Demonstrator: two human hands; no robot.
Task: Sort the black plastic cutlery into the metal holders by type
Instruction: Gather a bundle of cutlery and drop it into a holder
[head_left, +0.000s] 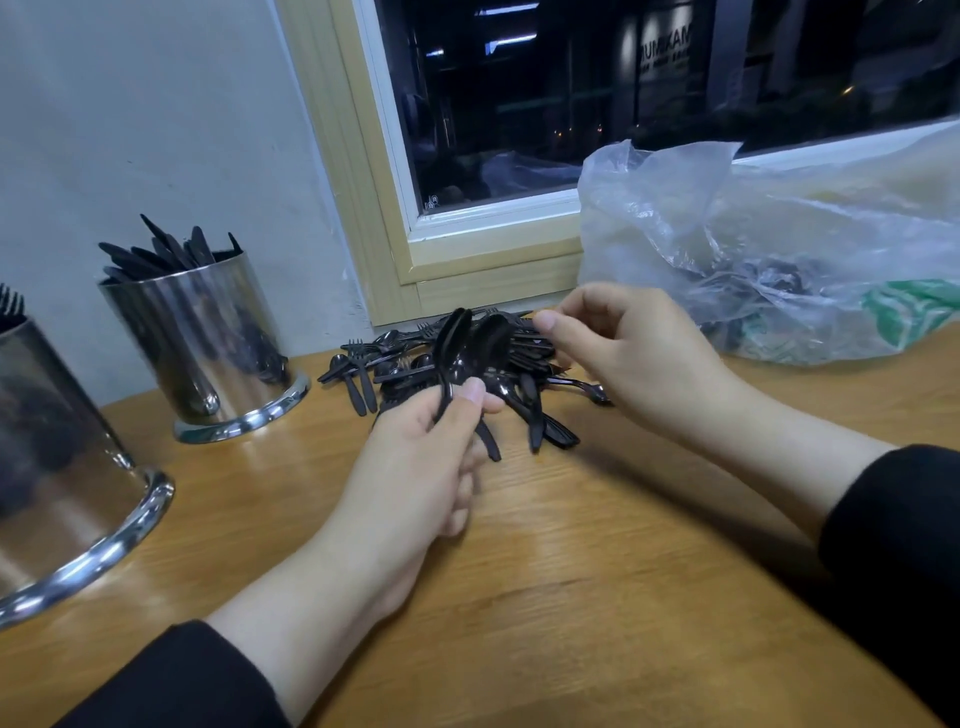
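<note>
While my left hand (415, 457) grips two spoons (467, 348) by their handles, my right hand (623, 358) hovers half-curled, empty, over the cutlery pile (524, 364) at the bench's (571, 571) far edge. Light, slick, stiff plastic; pinch at handles.

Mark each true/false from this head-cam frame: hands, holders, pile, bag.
1. The left hand grips a bunch of black spoons. True.
2. The holder by the wall is empty. False: black knife-like pieces stick out of its top.
3. The loose cutlery pile lies on the wooden table below the window. True.
4. The right hand rests flat on the table. False: it is raised over the pile, fingers curled; whether it pinches a piece cannot be told.
5. The plastic bag sits left of both holders. False: it is at the right, by the window.
</note>
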